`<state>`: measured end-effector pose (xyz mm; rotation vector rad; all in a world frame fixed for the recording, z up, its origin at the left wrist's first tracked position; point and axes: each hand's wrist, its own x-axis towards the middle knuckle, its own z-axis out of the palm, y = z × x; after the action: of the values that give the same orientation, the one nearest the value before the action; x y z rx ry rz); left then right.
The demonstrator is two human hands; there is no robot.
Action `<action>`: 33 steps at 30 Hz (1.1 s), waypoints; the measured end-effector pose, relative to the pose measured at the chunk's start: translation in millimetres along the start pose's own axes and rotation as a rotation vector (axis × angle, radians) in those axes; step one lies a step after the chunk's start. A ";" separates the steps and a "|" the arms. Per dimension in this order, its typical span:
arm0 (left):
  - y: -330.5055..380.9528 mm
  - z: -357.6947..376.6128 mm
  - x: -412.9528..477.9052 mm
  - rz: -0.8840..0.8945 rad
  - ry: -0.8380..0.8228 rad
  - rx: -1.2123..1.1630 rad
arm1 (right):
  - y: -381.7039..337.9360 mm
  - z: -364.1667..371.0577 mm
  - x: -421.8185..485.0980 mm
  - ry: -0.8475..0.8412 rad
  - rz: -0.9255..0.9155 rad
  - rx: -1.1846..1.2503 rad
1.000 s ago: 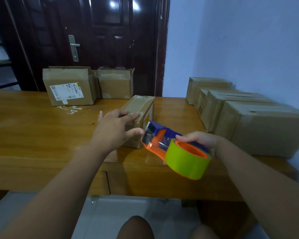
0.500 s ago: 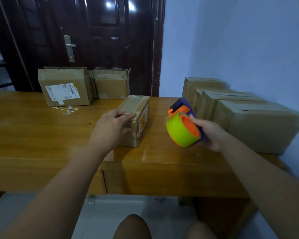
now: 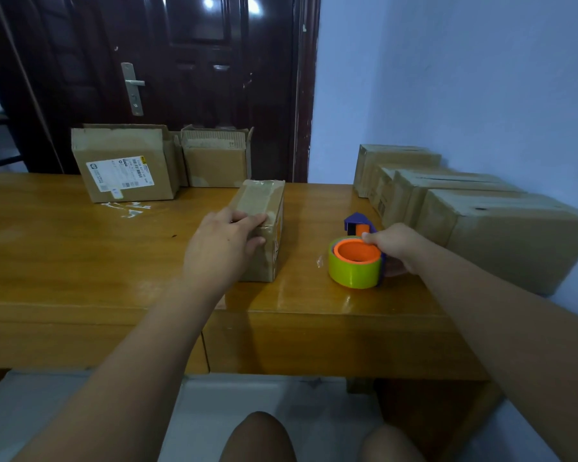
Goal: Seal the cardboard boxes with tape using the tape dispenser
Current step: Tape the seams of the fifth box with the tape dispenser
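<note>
From the head camera, the left hand [image 3: 223, 250] grips the near end of a small box [image 3: 261, 199] in the middle of the table [image 3: 80, 251], fingers curled over its top. Just to its right, the right hand [image 3: 395, 247] holds the tape dispenser [image 3: 354, 272], which rests on the table. A row of boxes [image 3: 501, 235] lines the right wall.
</note>
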<state>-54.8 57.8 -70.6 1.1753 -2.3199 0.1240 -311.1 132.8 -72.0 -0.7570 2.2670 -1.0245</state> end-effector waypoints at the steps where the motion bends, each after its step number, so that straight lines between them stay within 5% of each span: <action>1: 0.2 0.7 -0.1 -0.001 0.004 0.004 | 0.9 -0.3 2.0 0.007 -0.001 -0.020; 6: 4.4 5.3 0.2 0.007 0.039 0.028 | 0.2 -7.3 6.5 0.076 -0.122 -0.309; 9: 6.6 6.9 0.2 -0.001 0.050 0.030 | -8.2 -8.0 2.0 0.210 -0.335 -0.576; 12: 8.7 6.5 0.7 0.009 0.057 0.056 | -23.5 2.3 -14.2 0.313 -0.690 -0.467; 16: 9.1 4.9 1.7 0.009 0.074 0.046 | -48.3 30.9 -48.4 0.172 -0.986 -0.393; 21: 9.8 -1.1 2.4 0.026 0.087 0.049 | -52.4 57.8 -56.6 -0.043 -1.040 -0.428; 26: 5.0 -6.8 -0.3 0.070 0.085 -0.007 | -47.2 62.9 -50.3 -0.064 -1.077 -0.474; 29: -11.2 -11.9 -1.1 0.077 0.002 -0.219 | -45.1 63.6 -47.2 -0.059 -1.097 -0.473; 33: -39.7 -5.2 -3.4 -0.027 0.040 -0.931 | -45.3 63.8 -41.4 -0.087 -1.112 -0.452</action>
<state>-20.3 37.4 -73.9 0.6914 -1.9219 -0.8398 -227.8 104.5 -62.8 -2.3393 1.9380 -0.8264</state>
